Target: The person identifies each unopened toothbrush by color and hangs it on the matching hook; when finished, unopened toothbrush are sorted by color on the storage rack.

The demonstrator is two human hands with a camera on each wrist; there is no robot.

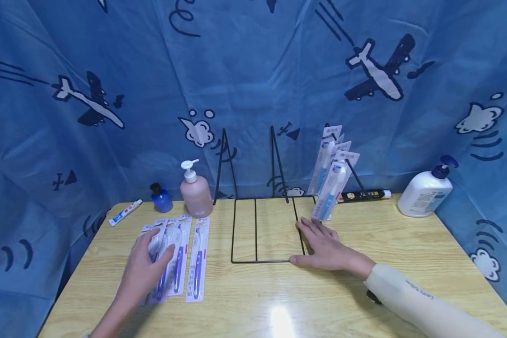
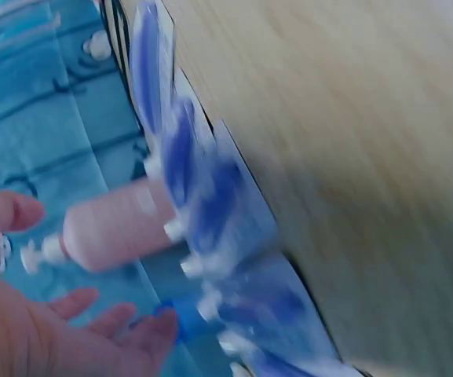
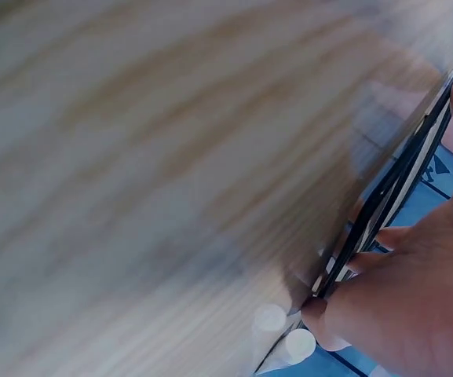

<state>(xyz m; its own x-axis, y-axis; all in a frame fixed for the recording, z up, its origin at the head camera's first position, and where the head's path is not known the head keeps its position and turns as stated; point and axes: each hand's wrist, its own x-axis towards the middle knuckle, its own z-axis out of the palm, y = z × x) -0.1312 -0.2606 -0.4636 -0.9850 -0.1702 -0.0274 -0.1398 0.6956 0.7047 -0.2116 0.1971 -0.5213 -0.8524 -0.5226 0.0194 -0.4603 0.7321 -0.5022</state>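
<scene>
My left hand [image 1: 141, 266] hovers with fingers spread over several packaged purple toothbrushes [image 1: 179, 258], which lie overlapping on the left of the table. One more packaged purple toothbrush [image 1: 197, 263] lies just right of that group. In the left wrist view the fingers hold nothing, and the packs look blurred. My right hand [image 1: 324, 248] rests at the front right corner of a black wire rack [image 1: 256, 230], its extended fingers touching the base wires. Several packaged blue toothbrushes [image 1: 331, 188] hang from the rack's right-hand prong.
Along the back stand a small blue bottle [image 1: 162, 201], a pink pump bottle [image 1: 196, 196] and, at far right, a white pump bottle [image 1: 424, 195]. A small toothpaste tube [image 1: 125, 212] lies at left. A black tube [image 1: 359, 195] lies behind the rack. Blue curtain [image 1: 253, 70] encloses the table.
</scene>
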